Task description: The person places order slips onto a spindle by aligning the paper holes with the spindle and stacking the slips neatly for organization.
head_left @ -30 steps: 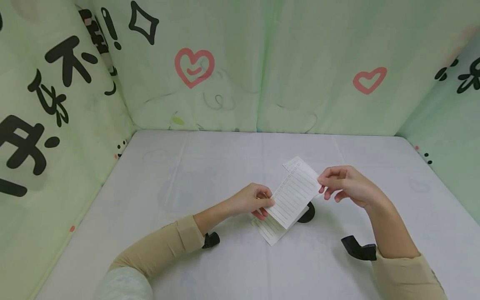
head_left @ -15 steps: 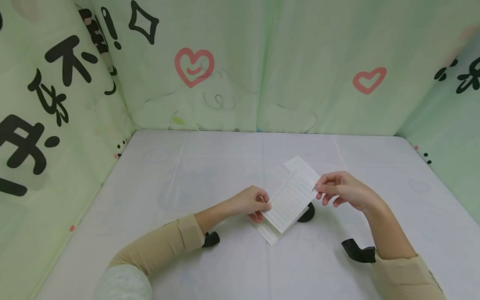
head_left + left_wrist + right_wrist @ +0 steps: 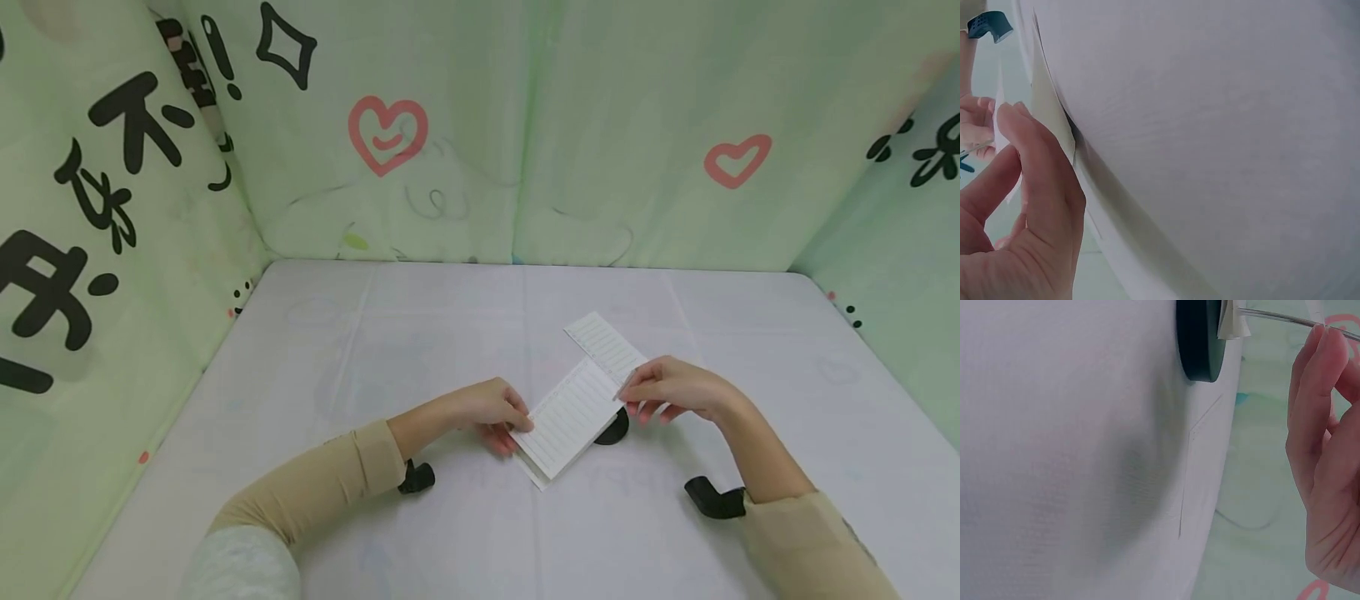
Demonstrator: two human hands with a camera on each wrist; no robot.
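Note:
A lined white paper sheet with small printed boxes is stretched at a slant between both hands. My left hand pinches its left edge, thumb on top. The right hand grips its upper right corner between thumb and fingers. A second lined sheet lies underneath, its far part sticking out beyond the first. Half hidden below the papers is a thick black disc, dark and round-edged in the right wrist view. There a thin shiny grey strip runs by the right fingertips; I cannot tell what it is.
A white cloth covers the table. Green printed curtains close off the back and both sides. Black curved brackets stick out at the left forearm and right forearm.
Both hands have lowered the upper sheet toward the person and slightly left. More of the lower sheet's far end shows, and less of its near end.

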